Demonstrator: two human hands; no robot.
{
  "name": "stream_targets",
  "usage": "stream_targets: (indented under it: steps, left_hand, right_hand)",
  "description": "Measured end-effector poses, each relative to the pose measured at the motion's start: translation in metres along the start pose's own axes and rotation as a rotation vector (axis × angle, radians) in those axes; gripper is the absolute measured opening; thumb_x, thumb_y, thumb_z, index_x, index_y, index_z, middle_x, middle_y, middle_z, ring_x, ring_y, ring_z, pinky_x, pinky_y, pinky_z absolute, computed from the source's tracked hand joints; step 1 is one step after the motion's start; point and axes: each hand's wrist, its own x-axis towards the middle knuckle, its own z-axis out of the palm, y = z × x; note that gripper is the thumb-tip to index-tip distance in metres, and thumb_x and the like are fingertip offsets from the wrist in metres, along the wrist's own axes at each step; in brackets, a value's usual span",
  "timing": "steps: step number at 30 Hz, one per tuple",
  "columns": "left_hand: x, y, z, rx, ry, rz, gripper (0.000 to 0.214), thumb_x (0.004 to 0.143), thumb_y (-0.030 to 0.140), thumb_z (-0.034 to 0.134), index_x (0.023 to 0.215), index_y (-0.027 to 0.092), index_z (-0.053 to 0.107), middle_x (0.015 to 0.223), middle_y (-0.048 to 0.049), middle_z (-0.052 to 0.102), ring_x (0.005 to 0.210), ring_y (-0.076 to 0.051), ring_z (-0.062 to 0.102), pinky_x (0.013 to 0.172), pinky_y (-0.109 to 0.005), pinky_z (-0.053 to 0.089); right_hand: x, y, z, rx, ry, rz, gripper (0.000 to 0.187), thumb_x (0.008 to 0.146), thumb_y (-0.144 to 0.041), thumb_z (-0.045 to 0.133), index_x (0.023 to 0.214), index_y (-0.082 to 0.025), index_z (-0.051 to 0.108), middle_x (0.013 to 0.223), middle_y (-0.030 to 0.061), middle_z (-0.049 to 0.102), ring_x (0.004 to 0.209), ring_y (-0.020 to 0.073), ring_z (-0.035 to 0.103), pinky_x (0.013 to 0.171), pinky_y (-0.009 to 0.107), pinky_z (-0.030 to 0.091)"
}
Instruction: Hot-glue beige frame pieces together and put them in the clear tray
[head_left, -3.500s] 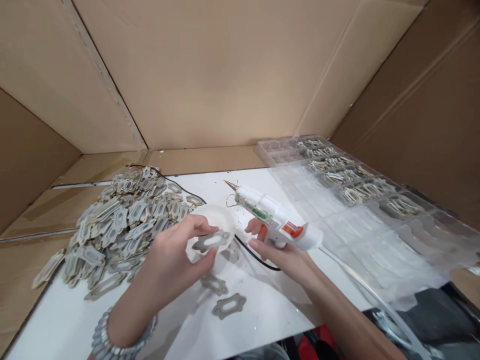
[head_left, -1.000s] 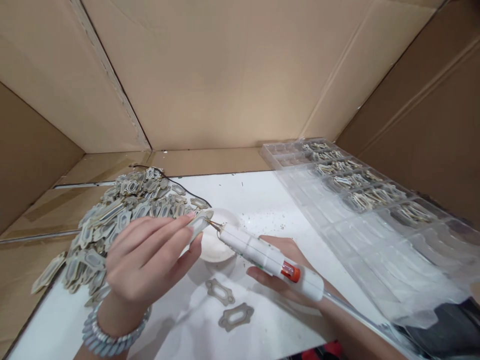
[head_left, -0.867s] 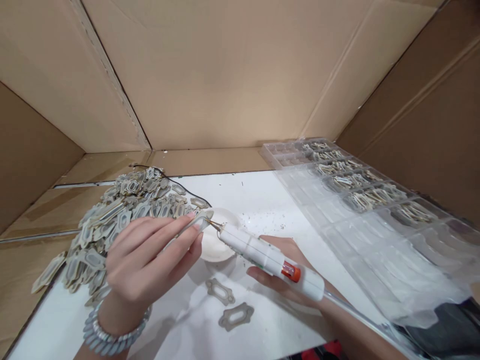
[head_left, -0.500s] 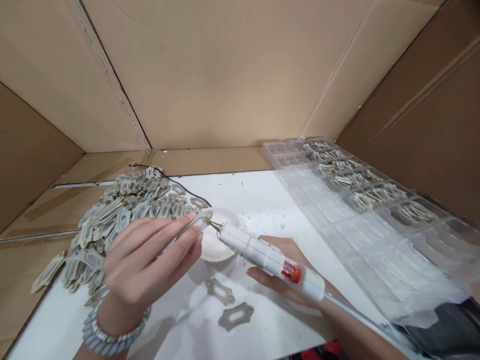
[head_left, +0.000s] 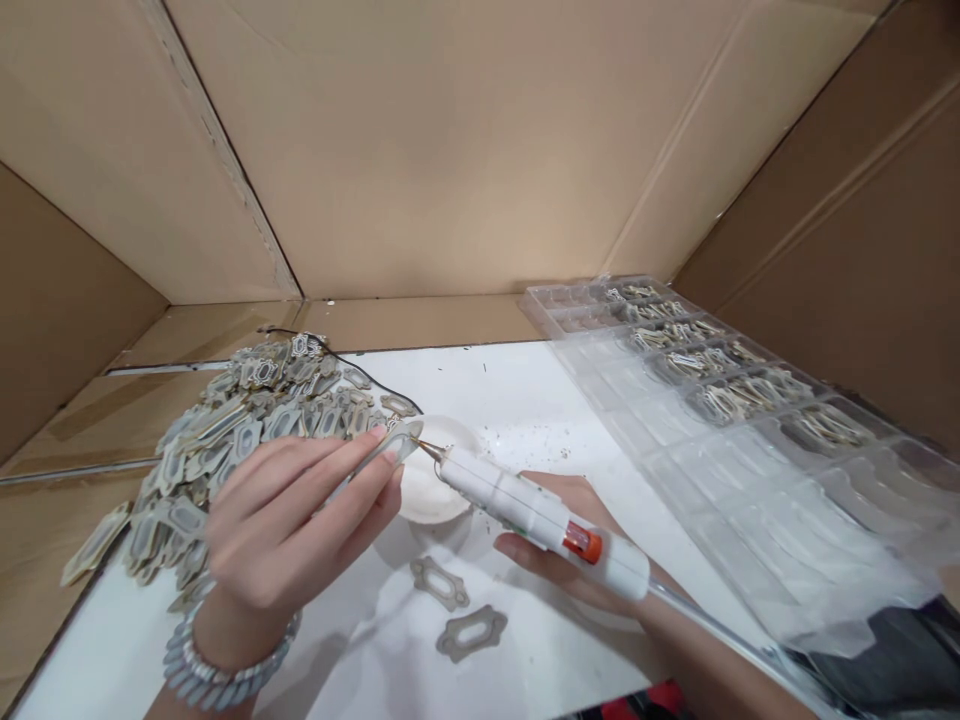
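Head view: our left hand (head_left: 289, 525) pinches a small frame (head_left: 396, 447) above the white dish (head_left: 442, 480). Our right hand (head_left: 570, 545) grips the glue gun (head_left: 536, 518), tip touching it.

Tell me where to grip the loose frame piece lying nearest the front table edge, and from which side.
Take the frame piece by its two long edges, pinching from above. It lies flat on the white table, apart from its neighbour, so fingertips probably must catch the thin rim or hook the open slot.
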Motion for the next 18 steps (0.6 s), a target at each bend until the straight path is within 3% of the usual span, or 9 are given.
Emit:
stream_targets:
  steps: [6,12,15,18]
  left_hand:
    - [0.005,0.001,-0.001,0.042,-0.009,0.051,0.028,0.07,0.008,0.085,0.09,0.021,0.07,0.086,-0.004,0.08,0.069,-0.02,0.072,0.066,-0.036,0.057]
    - [0.009,-0.001,-0.001,0.088,-0.013,0.146,0.027,0.07,0.008,0.086,0.088,0.019,0.069,0.085,-0.0053,0.08,0.064,-0.019,0.071,0.063,-0.035,0.057]
    - [0.005,0.0,0.001,0.043,-0.005,0.056,0.028,0.071,0.008,0.085,0.09,0.019,0.069,0.086,-0.0052,0.08,0.068,-0.02,0.072,0.066,-0.035,0.058]
    - [0.0,0.008,0.005,-0.148,0.027,-0.191,0.023,0.078,0.006,0.078,0.092,0.022,0.067,0.087,-0.0022,0.078,0.075,-0.018,0.073,0.071,-0.033,0.06]
  right_hand:
    - [0.001,-0.002,-0.001,0.072,-0.016,-0.009,0.034,0.088,-0.033,0.064,0.068,-0.022,0.04,0.064,-0.0036,0.046,0.057,0.012,0.043,0.055,0.027,0.034]
    - [0.004,0.0,-0.004,0.028,0.02,0.098,0.033,0.088,-0.027,0.06,0.066,-0.023,0.035,0.062,-0.0045,0.04,0.055,0.0121,0.038,0.053,0.027,0.03]
    - [0.003,0.003,-0.007,-0.009,0.104,0.111,0.035,0.088,-0.035,0.064,0.065,-0.023,0.04,0.062,-0.0031,0.042,0.056,0.0136,0.041,0.053,0.027,0.033]
    - [0.001,0.002,-0.01,0.039,0.186,0.181,0.025,0.085,-0.04,0.069,0.077,-0.024,0.052,0.066,-0.0025,0.048,0.058,0.0151,0.047,0.055,0.029,0.039]
